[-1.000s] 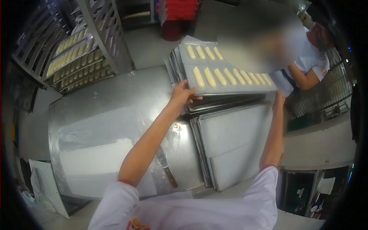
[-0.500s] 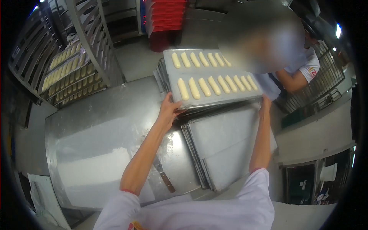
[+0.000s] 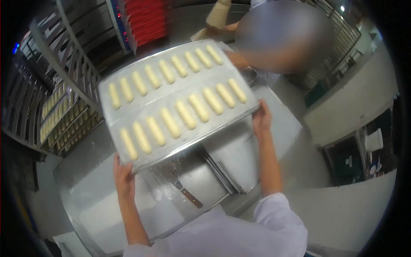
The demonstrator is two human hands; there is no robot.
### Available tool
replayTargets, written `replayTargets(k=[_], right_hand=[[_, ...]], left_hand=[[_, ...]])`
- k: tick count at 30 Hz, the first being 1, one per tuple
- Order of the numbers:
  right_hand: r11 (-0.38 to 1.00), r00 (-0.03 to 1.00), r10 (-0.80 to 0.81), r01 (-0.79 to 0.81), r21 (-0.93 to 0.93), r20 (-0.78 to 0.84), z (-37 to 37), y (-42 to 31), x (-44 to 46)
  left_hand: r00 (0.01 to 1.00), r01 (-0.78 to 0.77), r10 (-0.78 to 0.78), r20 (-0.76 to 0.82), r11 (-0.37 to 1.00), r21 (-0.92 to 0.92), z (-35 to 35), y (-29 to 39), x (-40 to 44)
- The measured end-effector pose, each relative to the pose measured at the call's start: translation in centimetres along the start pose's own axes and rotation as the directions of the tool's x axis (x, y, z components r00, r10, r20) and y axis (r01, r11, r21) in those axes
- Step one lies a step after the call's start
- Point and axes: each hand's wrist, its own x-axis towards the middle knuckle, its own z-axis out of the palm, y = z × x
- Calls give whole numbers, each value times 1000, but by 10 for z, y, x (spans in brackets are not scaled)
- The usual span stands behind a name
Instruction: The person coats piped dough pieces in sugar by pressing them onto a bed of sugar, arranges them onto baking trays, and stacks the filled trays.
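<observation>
Both hands carry a metal tray (image 3: 156,100) lined with pale paper, raised above the steel table. Two rows of pale, finger-shaped dough pieces (image 3: 185,115) lie on it. My left hand (image 3: 124,175) grips the tray's near left corner, fingers partly hidden under the rim. At the near right corner, my right hand (image 3: 262,119) is closed on the edge. Below the tray, a spatula with a wooden handle (image 3: 191,199) lies on the steel table (image 3: 205,175).
A rack (image 3: 70,64) with loaded trays stands at the left. Red stacked containers (image 3: 145,23) are at the back. Another person's arm (image 3: 237,59) is behind the tray, near a piping bag (image 3: 218,15). Paper-lined trays (image 3: 235,147) lie stacked at the right.
The loaded tray has come off the stack and moved left and nearer, held in both my hands. My view has turned, and the other person's hand and the piping bag now show.
</observation>
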Motion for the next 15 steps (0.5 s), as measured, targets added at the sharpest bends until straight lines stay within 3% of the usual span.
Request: replayTargets(k=[7, 9, 10, 15], right_hand=[[968, 958, 248, -251, -3, -141, 34, 47, -67], [920, 918, 391, -390, 27, -64, 22, 69, -78], [914, 907, 359, -389, 115, 219, 19, 74, -82], [857, 840, 510, -515, -27, 183, 102, 76, -127]], left_hand=[[990, -20, 39, -135, 990, 142, -82, 10, -77], [985, -16, 39, -165, 990, 138, -108, 12, -97], [978, -23, 49, -201, 991, 130, -121, 13, -106], [961, -2, 38, -274, 992, 130, -174, 40, -146]])
